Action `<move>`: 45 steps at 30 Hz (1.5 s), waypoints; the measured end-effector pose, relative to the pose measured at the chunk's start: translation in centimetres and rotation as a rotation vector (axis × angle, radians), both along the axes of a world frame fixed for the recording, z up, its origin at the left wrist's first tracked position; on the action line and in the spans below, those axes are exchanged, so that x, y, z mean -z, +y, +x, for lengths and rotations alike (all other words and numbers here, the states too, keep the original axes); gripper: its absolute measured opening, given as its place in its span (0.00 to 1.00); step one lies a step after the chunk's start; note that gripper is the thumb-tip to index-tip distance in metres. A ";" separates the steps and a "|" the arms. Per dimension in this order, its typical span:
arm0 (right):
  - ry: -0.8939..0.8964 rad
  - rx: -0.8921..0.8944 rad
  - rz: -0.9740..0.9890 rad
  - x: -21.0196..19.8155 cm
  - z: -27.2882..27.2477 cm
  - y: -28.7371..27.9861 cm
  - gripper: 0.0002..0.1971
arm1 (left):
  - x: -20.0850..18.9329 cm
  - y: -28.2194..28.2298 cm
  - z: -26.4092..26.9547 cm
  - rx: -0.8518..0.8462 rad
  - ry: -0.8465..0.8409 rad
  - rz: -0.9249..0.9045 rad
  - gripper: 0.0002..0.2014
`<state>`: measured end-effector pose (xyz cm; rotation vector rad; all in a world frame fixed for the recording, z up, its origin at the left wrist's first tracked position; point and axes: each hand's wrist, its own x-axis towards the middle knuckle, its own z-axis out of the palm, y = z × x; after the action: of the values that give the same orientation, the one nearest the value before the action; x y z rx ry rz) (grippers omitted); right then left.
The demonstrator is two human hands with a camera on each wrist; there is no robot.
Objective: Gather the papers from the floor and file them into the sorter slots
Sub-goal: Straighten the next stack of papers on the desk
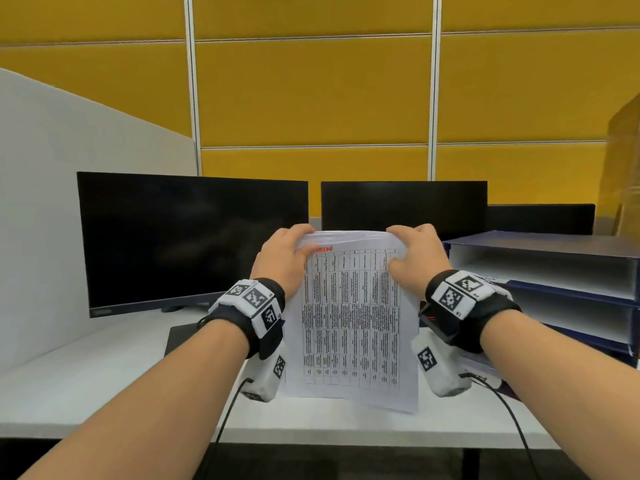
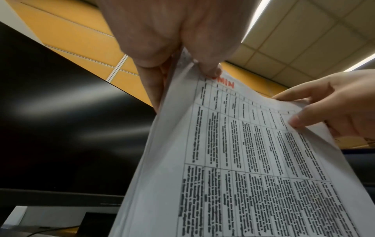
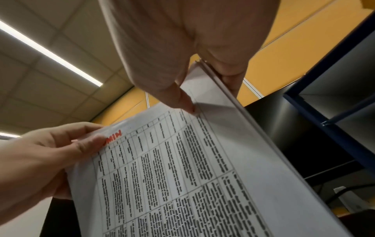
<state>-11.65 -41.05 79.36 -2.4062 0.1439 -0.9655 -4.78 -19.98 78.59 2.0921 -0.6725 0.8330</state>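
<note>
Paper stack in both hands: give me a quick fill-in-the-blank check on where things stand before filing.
1. The paper stack is held at its top corners by the left hand and the ____ hand.
2. The lettering at the top of the front sheet is ____ in colour.
3. The blue sorter stands to the ____ of the stack in the head view.
4. Both monitors behind the stack have screens that are ____.

Missing words: right; red; right; dark

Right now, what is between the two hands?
The stack of papers fills the gap. The left hand pinches its top left corner and the right hand its top right corner. The head view shows this best.
</note>
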 end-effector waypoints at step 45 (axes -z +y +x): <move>-0.108 -0.224 0.589 5.3 1.8 -1.4 0.19 | 4.3 -2.5 2.5 0.180 0.464 -0.555 0.26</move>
<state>-9.82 -42.43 74.09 -1.7855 0.0982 -0.8084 -2.33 -22.47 74.26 1.6033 -0.3207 0.3517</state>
